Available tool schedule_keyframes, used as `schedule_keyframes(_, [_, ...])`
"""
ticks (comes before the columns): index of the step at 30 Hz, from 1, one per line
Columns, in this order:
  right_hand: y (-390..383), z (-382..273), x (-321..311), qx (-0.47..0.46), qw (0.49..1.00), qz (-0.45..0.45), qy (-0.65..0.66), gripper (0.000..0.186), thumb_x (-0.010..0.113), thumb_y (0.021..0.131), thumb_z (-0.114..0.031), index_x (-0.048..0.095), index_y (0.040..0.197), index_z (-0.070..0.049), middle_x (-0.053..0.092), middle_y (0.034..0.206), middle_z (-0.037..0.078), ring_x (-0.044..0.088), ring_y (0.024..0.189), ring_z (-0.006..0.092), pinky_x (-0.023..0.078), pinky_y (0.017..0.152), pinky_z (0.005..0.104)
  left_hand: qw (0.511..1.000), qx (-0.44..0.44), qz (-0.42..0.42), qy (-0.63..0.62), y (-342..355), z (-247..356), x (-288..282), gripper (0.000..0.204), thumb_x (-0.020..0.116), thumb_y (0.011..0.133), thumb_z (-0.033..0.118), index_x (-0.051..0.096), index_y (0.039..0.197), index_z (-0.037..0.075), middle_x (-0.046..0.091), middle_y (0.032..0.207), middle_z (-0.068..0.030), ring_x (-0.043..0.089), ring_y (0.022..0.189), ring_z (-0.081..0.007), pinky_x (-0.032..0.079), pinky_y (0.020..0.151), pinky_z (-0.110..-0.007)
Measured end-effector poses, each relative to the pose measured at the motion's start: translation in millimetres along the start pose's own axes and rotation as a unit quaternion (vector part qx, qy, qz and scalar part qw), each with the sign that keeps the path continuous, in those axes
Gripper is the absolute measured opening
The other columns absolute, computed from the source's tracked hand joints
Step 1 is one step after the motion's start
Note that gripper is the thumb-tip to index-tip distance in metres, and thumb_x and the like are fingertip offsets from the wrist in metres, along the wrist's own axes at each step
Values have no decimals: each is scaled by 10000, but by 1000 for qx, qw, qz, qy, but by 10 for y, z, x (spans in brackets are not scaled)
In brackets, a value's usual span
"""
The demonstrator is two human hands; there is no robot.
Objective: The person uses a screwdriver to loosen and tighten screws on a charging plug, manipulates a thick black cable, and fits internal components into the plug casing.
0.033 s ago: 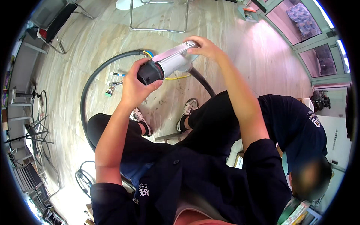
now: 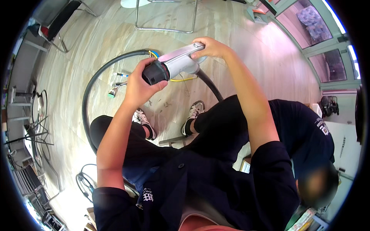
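Observation:
Above my feet I hold a grey-and-black EV charging connector, tilted with its handle end up to the right. My left hand is closed around its round black head, thumb along the lower side. My right hand grips the far right end of the grey body, the thumb pressed on it. A thick black cable loops at the left; yellow and blue wires come out of its end just behind the connector. Another stretch of black cable runs from below the connector toward my right knee.
On the floor below lie small wired parts with a green connector and a yellow wire. A chair's metal legs stand ahead. A co-worker in dark clothes bends at my right. Chairs and cables line the left.
The connector and both hands have shifted very slightly to the right in view. The grip stays the same. The co-worker on the right has moved a little.

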State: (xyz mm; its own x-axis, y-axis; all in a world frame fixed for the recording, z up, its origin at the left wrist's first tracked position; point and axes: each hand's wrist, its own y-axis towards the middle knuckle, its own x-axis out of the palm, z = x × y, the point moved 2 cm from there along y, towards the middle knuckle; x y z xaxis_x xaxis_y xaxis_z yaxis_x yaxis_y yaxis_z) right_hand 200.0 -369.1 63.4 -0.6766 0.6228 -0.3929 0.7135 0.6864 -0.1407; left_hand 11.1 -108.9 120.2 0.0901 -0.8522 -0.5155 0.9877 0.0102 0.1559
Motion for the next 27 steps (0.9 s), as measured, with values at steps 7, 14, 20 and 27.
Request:
schedule_keyframes(7, [1099,420,341,41,978,-133,-154,475,828,691,-259,657,1065,-23,666,920,64,609,865,179,481,772,334,985,-102,22,137,352,-974,-568,755,849,719,306,532,1332,-1,613,1217,-270,651,1061,-379,535,888,-427])
schedule_keyframes(14, [1949,1867,1037,155,958,-142,-196,535,720,654,-157,634,1161,-12,687,981,108,625,876,234,496,785,359,977,-172,-16,124,190,-931,-941,489,751,836,220,598,1246,0,681,1155,-168,681,996,-276,533,850,-383])
schedule_keyframes(20, [2665,2645,1494,247,944,-175,-132,685,717,634,-150,599,1292,4,689,1003,133,657,839,206,523,736,340,930,-283,-150,179,254,-1255,-931,439,725,834,234,616,1190,2,671,1064,-214,649,961,-393,515,831,-424])
schedule_keyframes(27, [2938,2815,1540,322,910,-249,-77,677,703,649,-113,565,1300,11,665,858,70,601,678,138,476,593,289,896,-324,-250,174,315,-1675,-916,318,717,820,187,593,1071,36,639,853,-119,638,862,-324,514,730,-445])
